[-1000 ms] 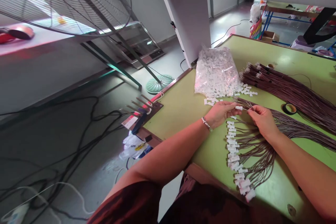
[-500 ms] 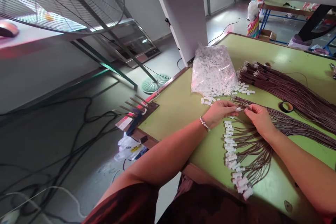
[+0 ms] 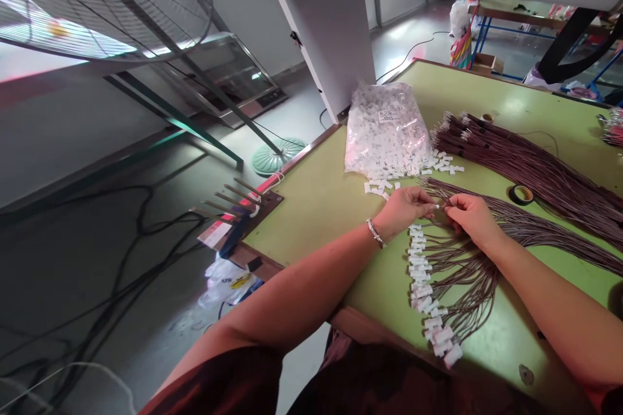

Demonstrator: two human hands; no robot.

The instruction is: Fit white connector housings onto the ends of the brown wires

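Between the fingertips of my left hand [image 3: 407, 209] is a small white plastic connector [image 3: 437, 207], mostly covered by the fingers. My right hand [image 3: 468, 215] pinches thin brown wires [image 3: 445, 196] close against that connector; whether a wire end sits inside it I cannot tell. Below both hands, a column of white connectors [image 3: 419, 266] on brown wires lies fanned along the green table. Loose white connectors [image 3: 379, 187] are scattered beyond my left hand, beside a clear plastic bag [image 3: 387, 126] full of them. A bundle of brown wires [image 3: 535, 227] runs under my right wrist toward the right.
A thicker wire bundle [image 3: 525, 155] lies at the back right of the green table [image 3: 311, 207], near a roll of black tape [image 3: 520, 194]. A rack with metal prongs [image 3: 243, 198] is fixed at the left edge. A stand fan [image 3: 107, 0] stands left.
My hands have come closer together, and the connector is now more hidden by my fingers. The whole view has shifted slightly, so the table appears farther left.
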